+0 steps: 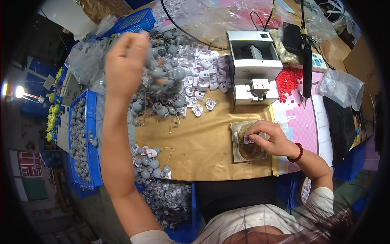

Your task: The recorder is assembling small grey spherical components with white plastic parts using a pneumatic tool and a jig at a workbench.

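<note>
My right hand [271, 139] pinches a small white plastic piece [248, 140] with red spots between thumb and fingertips. It is over a square plate [237, 155] with a round brown middle. My left hand [126, 61] is raised at the upper left, smeared by motion, above a heap of grey ball-shaped parts [162, 110] with thin wires. Some grey parts beside that hand are blurred too; whether its fingers hold any cannot be made out. White plastic pieces [205, 75] are heaped to the right of the grey parts.
A white-and-black machine [256, 67] stands behind the plate. Small red pieces [288, 83] and a hanging black tool [306, 65] are to its right. Grey parts fill a blue crate [94, 140] at left and a bin [168, 199] below the table edge. More parts lie near the front edge [150, 164].
</note>
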